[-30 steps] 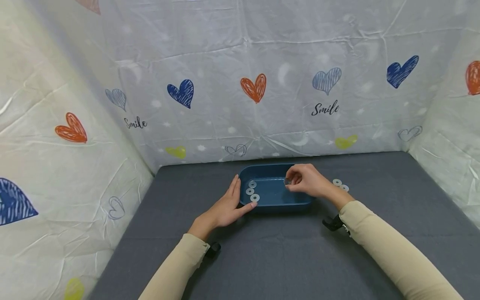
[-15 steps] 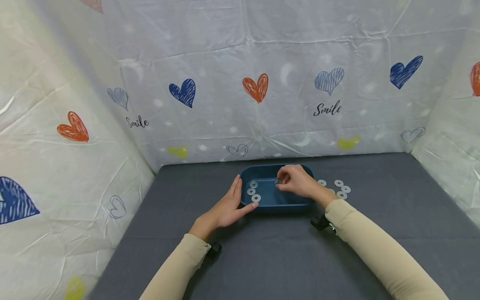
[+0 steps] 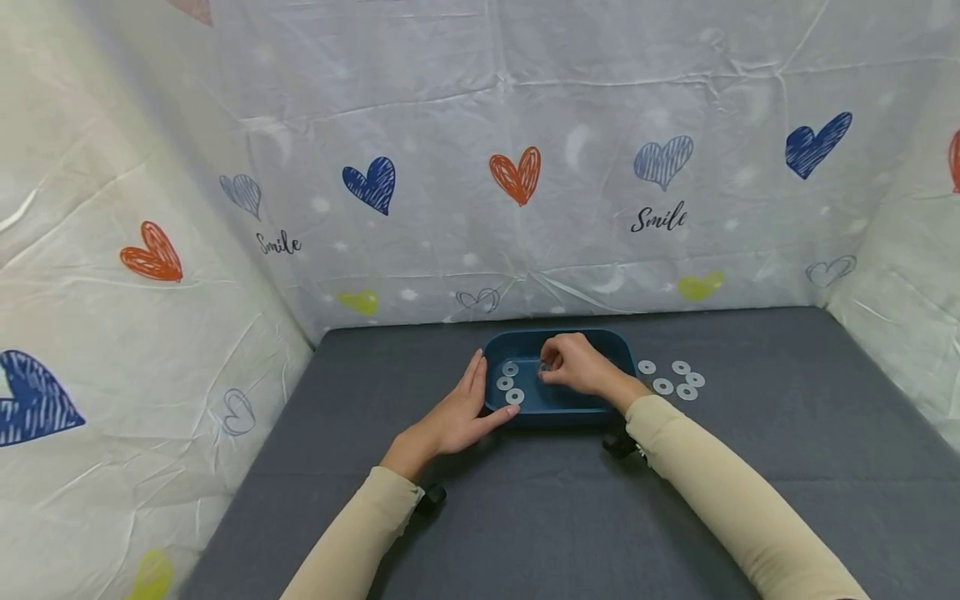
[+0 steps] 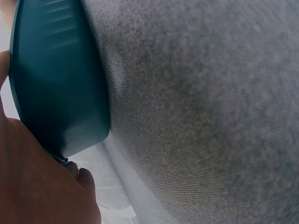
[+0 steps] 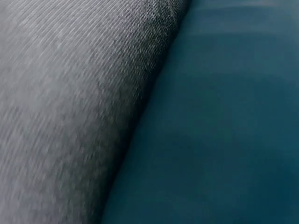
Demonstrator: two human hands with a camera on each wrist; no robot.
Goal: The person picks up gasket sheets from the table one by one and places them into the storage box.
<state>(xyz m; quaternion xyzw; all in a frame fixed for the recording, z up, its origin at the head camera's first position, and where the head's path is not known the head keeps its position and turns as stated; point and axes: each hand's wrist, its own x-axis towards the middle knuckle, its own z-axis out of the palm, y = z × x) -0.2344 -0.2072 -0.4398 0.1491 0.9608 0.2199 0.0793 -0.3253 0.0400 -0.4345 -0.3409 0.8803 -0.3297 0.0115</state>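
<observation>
A dark blue rectangular tray (image 3: 570, 416) stands on the grey cloth in the head view. My left hand (image 3: 450, 417) lies against its left end, fingers straight along the side and thumb at the front rim. In the left wrist view that hand (image 4: 42, 182) is at the corner of the tray (image 4: 60, 84). My right hand (image 3: 583, 367) is over the middle of the tray, pinching a small flat washer (image 3: 544, 366) between thumb and fingertips. Three pale washers (image 3: 505, 383) lie inside at the left end. The right wrist view shows the tray's side (image 5: 224, 116), not the fingers.
Several more washers (image 3: 663, 387) lie loose on the grey tablecloth (image 3: 525, 533) just right of the tray. Behind the table hangs a white curtain (image 3: 450, 242) printed with hearts, and similar sheets close off both sides.
My right hand has moved left across the tray with the washer, uncovering the loose washers on the right. The left hand has kept its place at the tray's end.
</observation>
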